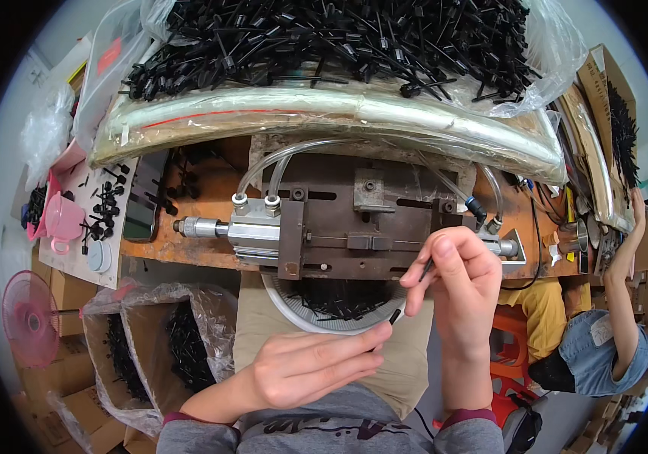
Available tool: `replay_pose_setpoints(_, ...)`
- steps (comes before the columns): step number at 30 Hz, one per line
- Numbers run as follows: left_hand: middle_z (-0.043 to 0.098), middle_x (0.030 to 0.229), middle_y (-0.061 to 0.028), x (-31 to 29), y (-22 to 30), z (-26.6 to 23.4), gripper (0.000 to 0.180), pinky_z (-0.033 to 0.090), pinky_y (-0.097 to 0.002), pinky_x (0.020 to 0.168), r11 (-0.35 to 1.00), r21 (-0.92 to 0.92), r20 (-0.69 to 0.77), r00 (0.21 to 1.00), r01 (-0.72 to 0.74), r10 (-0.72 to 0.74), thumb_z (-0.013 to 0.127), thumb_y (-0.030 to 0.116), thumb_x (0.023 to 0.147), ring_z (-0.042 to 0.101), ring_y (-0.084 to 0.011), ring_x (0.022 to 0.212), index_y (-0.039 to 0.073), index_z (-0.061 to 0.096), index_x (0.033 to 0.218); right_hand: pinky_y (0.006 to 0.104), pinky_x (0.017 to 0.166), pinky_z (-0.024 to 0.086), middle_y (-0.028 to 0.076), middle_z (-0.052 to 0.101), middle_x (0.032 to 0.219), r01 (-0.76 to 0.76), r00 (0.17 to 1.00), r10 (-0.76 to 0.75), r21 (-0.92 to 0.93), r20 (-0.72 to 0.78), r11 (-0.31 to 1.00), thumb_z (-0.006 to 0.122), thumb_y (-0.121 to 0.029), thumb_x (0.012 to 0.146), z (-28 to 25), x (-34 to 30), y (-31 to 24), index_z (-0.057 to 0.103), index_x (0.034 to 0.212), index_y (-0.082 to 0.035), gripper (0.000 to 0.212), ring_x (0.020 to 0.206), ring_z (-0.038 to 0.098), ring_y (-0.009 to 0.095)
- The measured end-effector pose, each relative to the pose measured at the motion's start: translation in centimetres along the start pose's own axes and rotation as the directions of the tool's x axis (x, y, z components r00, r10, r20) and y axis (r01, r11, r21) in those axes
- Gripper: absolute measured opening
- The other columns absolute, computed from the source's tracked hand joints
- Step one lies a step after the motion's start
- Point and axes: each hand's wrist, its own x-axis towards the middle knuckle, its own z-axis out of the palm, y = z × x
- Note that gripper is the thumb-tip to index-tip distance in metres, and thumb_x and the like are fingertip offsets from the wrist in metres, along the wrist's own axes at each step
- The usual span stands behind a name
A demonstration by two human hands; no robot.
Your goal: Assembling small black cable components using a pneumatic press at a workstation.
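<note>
My left hand [312,368] comes in from the lower left, its fingers long and pressed together. A small black plastic part [396,315] sticks out from its fingertips. To the right, my right hand [461,284] is raised, thumb and finger pinching a thin black stem [427,268]. Whether the two black pieces join is hidden by my fingers. Both hands are in front of a metal clamping fixture [324,246] with pneumatic cylinders and clear hoses. Below the fixture a white basket [282,310] holds a pile of black parts [335,297].
A large heap of black stemmed parts [331,38] lies on a plastic-lined tray [324,110] behind the fixture. A phone [144,200] and a pink cup [64,217] are at left. Plastic-lined boxes [150,333] stand lower left. A co-worker [604,340] sits at right.
</note>
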Motion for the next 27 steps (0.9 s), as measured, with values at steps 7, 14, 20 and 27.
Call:
replay_pose_setpoints(7, 0.069, 0.113, -0.0177, 0.2, -0.1, -0.3, 0.030, 0.061, -0.0280, 0.069, 1.000, -0.015, -0.021, 1.000, 0.023, -0.023, 0.085, 0.006, 0.066, 0.073, -0.0220, 0.082, 0.001, 0.075, 0.094, 0.0256, 0.050, 0.053, 0.017, 0.067, 0.079, -0.018, 0.994, 0.013, 0.043, 0.109, 0.999, 0.051, -0.014, 0.102, 1.4, -1.2, 1.0, 0.058, 0.098, 0.005, 0.021, 0.056, 0.066, 0.018)
replay_pose_setpoints(14, 0.070, 0.112, -0.0174, -0.1, -0.1, -0.2, 0.030, 0.061, -0.0277, 0.068, 1.000, -0.014, -0.016, 1.000, 0.021, -0.022, 0.085, 0.007, 0.066, 0.073, -0.0219, 0.082, 0.001, 0.075, 0.094, 0.0254, 0.048, 0.052, 0.018, 0.067, 0.077, -0.030, 0.997, 0.021, 0.112, 0.078, 0.993, 0.051, -0.016, 0.102, 1.3, -1.5, 1.3, 0.058, 0.098, 0.005, 0.022, 0.053, 0.064, 0.017)
replay_pose_setpoints(20, 0.070, 0.112, -0.0180, -0.1, -0.3, 0.0, 0.030, 0.061, -0.0279, 0.068, 0.999, -0.022, -0.018, 0.999, 0.028, -0.028, 0.085, 0.007, 0.065, 0.073, -0.0221, 0.082, 0.001, 0.075, 0.093, 0.0235, 0.037, 0.048, 0.016, 0.063, 0.068, -0.002, 1.000, 0.002, 0.009, -0.005, 1.000, 0.050, -0.021, 0.103, 2.3, -1.5, 1.3, 0.055, 0.091, 0.004, 0.029, 0.050, 0.061, 0.016)
replay_pose_setpoints(27, 0.070, 0.112, -0.0183, 0.2, -0.5, 0.2, 0.030, 0.061, -0.0283, 0.069, 0.999, -0.032, -0.004, 1.000, 0.028, -0.028, 0.085, 0.006, 0.065, 0.073, -0.0219, 0.082, 0.000, 0.075, 0.093, 0.0264, 0.047, 0.052, 0.018, 0.066, 0.079, 0.016, 1.000, -0.019, 0.099, 0.025, 0.995, 0.051, -0.015, 0.102, 1.2, -1.9, 2.0, 0.058, 0.100, 0.006, 0.022, 0.054, 0.064, 0.018)
